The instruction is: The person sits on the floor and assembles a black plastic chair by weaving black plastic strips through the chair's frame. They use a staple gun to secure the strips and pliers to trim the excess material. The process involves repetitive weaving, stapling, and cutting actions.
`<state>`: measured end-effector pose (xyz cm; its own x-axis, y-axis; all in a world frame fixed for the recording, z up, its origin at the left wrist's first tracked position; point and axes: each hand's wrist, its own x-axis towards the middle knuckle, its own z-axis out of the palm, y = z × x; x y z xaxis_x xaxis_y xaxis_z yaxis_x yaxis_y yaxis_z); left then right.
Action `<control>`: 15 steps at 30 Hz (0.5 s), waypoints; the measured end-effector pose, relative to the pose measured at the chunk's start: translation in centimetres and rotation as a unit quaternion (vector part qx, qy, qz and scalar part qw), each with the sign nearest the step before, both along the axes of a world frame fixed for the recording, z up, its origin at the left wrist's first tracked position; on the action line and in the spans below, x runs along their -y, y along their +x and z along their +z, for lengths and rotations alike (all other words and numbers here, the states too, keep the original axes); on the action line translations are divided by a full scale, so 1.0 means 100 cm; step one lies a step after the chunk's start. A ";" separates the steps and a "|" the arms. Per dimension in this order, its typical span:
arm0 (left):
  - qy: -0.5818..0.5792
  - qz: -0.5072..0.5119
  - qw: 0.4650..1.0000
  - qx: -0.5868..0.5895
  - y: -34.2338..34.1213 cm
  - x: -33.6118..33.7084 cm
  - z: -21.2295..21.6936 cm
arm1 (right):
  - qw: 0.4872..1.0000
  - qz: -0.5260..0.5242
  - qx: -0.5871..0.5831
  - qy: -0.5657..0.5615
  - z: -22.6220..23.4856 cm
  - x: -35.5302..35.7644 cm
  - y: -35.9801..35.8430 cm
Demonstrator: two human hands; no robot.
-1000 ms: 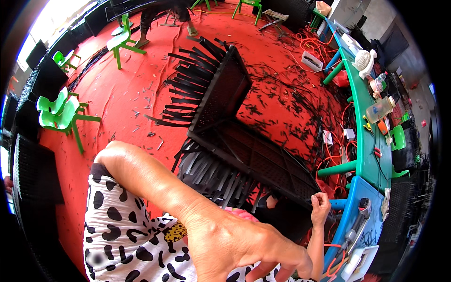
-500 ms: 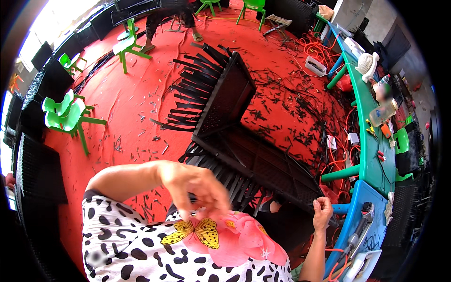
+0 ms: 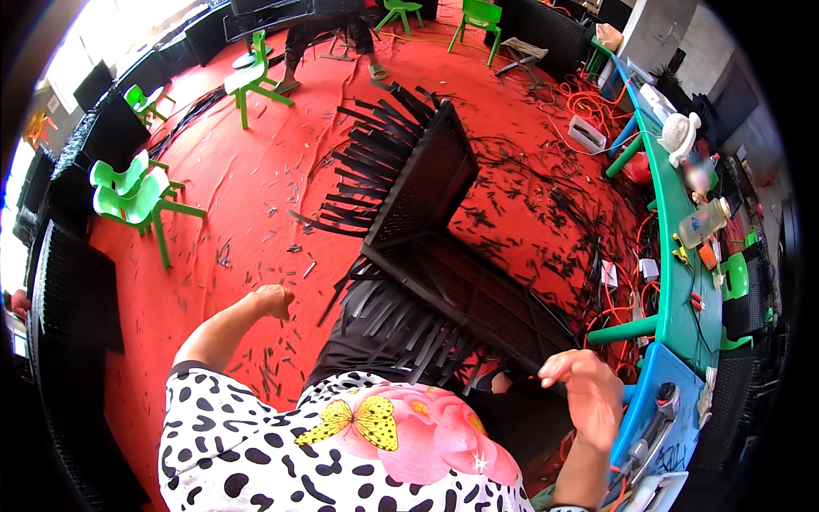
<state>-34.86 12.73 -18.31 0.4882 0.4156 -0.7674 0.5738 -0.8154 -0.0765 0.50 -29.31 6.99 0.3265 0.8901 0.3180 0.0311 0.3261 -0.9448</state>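
Observation:
A black woven frame [image 3: 465, 277], bent into an L of two panels, lies across my lap and reaches ahead. Loose flat black strips [image 3: 375, 175] fan out from the left side of its far panel. More strips [image 3: 418, 328] hang along the near panel over my dark trousers. My left hand [image 3: 275, 300] is out to the left above the red floor, apart from the frame, its fingers curled closed; anything inside is hidden. Raised by the frame's right end, my right hand [image 3: 590, 397] has its fingers loosely bent and apart, with nothing seen in them.
Strip offcuts litter the red floor covering [image 3: 230, 188]. Green chairs [image 3: 136, 196] stand left and far. Along the right run a green table [image 3: 674, 273] with a jar [image 3: 705, 222] and a blue table [image 3: 636, 427] with a tool [image 3: 657, 418]. Another person's legs [image 3: 328, 43] show far ahead.
My left hand has swung from before my chest out to the left. My right hand has come up nearer, its fingers loosening from a closed curl. The view has shifted slightly.

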 end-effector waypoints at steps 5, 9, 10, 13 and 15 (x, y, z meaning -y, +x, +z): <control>0.011 0.028 0.989 0.143 0.014 -0.002 -0.004 | 0.918 0.256 0.022 0.302 0.066 -0.074 -0.041; -0.016 0.015 0.986 0.163 0.042 0.016 0.009 | 0.873 0.291 0.053 0.388 0.071 -0.095 -0.052; -0.022 0.014 0.986 0.163 0.045 0.020 0.010 | 0.888 0.301 0.062 0.342 0.087 -0.089 -0.049; -0.035 0.018 0.995 0.093 0.045 0.030 0.009 | 0.896 0.226 0.064 0.377 0.080 -0.093 -0.057; -0.036 0.015 0.997 0.061 0.046 0.032 0.005 | 0.892 0.162 0.057 0.417 0.070 -0.093 -0.066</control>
